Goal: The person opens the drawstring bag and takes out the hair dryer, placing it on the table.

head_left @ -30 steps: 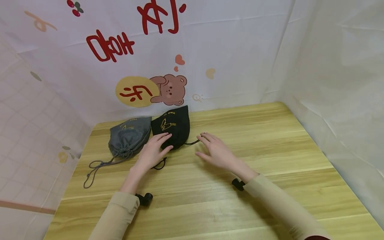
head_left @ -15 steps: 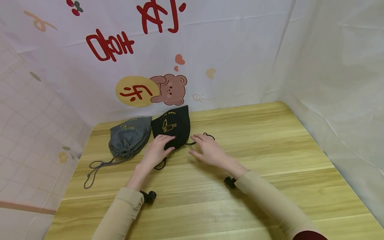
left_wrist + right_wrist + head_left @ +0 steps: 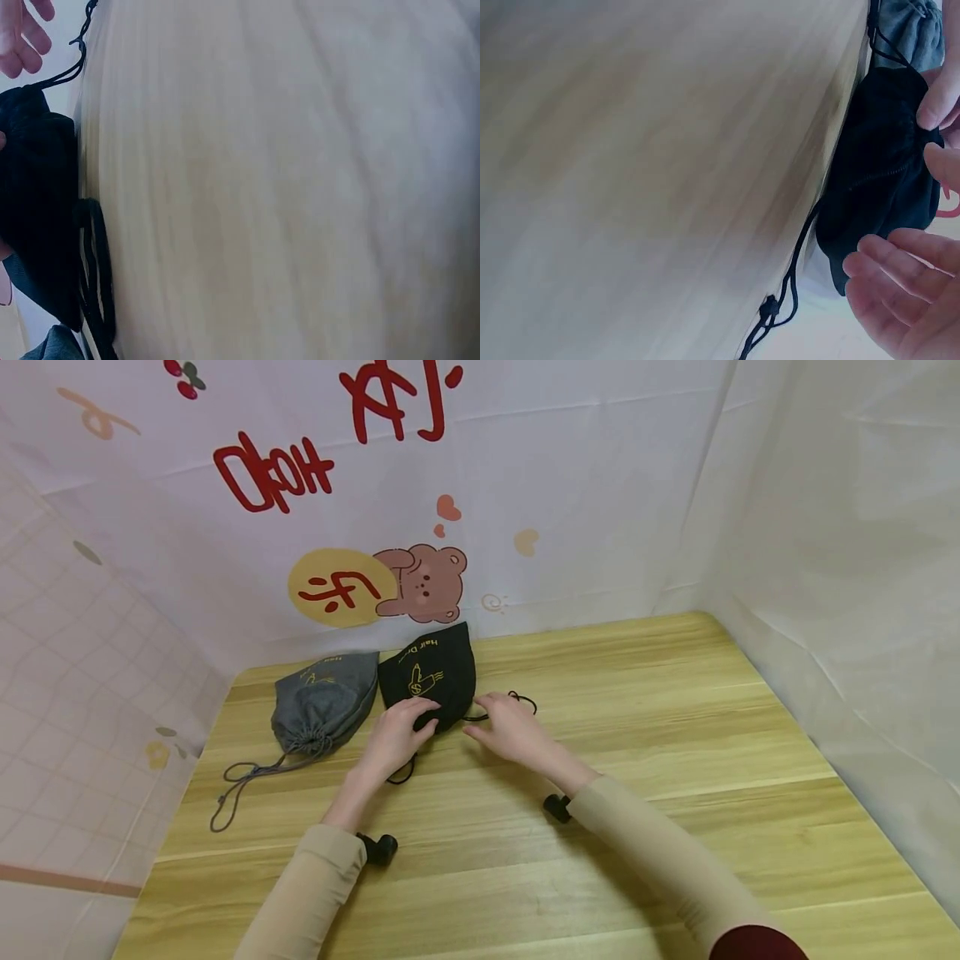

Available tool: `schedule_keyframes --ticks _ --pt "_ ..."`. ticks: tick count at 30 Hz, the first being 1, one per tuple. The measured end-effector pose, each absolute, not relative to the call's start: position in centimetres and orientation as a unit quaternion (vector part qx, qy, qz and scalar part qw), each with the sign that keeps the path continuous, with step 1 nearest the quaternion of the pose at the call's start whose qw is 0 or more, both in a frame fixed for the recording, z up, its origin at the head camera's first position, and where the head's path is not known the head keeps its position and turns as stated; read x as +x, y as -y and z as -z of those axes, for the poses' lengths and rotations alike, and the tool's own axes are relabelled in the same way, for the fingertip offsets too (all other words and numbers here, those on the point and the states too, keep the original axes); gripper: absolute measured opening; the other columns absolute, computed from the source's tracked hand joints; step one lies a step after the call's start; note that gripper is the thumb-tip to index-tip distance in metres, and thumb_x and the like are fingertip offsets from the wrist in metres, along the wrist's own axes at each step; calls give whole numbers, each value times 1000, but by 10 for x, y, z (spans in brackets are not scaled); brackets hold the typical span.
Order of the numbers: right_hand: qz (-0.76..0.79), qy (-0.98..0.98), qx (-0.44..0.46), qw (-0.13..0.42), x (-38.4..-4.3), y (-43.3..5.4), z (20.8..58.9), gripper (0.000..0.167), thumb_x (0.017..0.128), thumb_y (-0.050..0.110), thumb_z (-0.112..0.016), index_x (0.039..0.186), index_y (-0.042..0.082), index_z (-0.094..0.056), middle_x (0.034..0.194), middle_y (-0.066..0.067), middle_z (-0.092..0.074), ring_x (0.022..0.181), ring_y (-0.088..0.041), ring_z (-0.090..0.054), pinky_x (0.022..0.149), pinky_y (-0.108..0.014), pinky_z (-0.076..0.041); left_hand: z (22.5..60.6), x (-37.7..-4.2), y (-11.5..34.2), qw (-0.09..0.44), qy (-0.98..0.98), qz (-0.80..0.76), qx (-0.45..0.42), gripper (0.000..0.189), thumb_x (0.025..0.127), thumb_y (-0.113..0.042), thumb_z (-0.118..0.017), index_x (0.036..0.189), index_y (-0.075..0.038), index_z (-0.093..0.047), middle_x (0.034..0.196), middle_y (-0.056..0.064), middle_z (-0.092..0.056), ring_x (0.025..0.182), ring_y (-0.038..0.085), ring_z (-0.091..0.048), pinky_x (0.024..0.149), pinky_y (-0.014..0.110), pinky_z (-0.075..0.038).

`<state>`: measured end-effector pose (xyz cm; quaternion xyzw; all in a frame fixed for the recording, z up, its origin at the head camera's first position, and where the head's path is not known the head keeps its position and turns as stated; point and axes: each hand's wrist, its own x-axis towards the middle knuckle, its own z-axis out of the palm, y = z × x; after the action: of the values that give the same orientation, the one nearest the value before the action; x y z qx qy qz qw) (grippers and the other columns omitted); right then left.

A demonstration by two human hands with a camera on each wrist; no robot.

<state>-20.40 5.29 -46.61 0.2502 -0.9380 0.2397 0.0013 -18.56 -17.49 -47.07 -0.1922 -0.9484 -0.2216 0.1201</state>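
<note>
A black drawstring bag [image 3: 452, 670] lies at the back of the table, with yellow "Hair D…" lettering and a hair dryer drawing. My left hand [image 3: 393, 742] pinches its near end, thumb low and fingers over the top. In the right wrist view the left thumb [image 3: 932, 109] presses into the black cloth. My right hand [image 3: 512, 728] is at the bag's right side, fingers relaxed and apart, fingertips right by the edge and overlapping it in the right wrist view. Black cords [image 3: 525, 699] trail out on the right; another black loop [image 3: 405, 774] shows beside the left wrist.
A grey drawstring bag [image 3: 322, 714] with a similar print lies just left of the black one, its cords [image 3: 236, 781] spread toward the front left. Printed white cloth [image 3: 585, 485] hangs behind the wooden table [image 3: 637, 693] and along its sides.
Both hands have come closer together: the right moved left toward the black bag, the left slightly right. The cloth under the left hand has shifted, and more of the hair dryer print shows.
</note>
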Motion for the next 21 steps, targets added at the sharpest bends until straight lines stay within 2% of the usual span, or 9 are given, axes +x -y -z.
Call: schedule_keyframes --ticks 4,9,12,15,18,21 --pt "-267 937 224 -21 -208 -45 464 59 97 36 -77 140 -2 -64 136 -21 -71 126 -35 -70 105 -49 -58 472 -185 173 113 940 259 -189 25 96 -12 -76 120 -4 -76 124 16 -76 115 36 -74 98 50 -61" --pt "-297 932 207 -29 -211 -37 465 45 94 33 -80 125 1 -72 115 -16 -79 104 -30 -77 88 -44 -63 473 -185 169 110 932 288 -190 25 97 -10 -76 121 -3 -76 125 17 -76 116 35 -74 99 49 -61" --pt "-309 928 207 -35 -213 -34 468 31 94 31 -80 110 5 -74 100 -11 -80 89 -23 -76 76 -36 -60 473 -184 167 107 928 299 -195 24 97 -10 -75 120 -3 -76 125 17 -77 116 35 -74 100 48 -61" --pt "-325 921 211 -37 -214 -32 471 23 94 29 -81 96 7 -73 89 -8 -78 75 -17 -70 64 -28 -51 473 -183 166 105 924 309 -198 23 97 -10 -75 119 -3 -77 125 17 -77 117 35 -74 100 48 -60" --pt "-342 914 216 -31 -216 -31 471 20 93 25 -82 87 8 -73 82 -6 -78 70 -13 -67 62 -23 -46 473 -182 167 105 921 318 -198 23 97 -9 -75 119 -3 -77 125 17 -77 117 35 -74 100 48 -60" --pt "-358 908 218 -31 -217 -30 470 18 91 23 -84 82 10 -76 78 -5 -79 68 -12 -68 63 -23 -49 474 -181 167 106 920 323 -198 22 97 -9 -75 118 -4 -77 124 16 -77 117 35 -74 100 47 -60"
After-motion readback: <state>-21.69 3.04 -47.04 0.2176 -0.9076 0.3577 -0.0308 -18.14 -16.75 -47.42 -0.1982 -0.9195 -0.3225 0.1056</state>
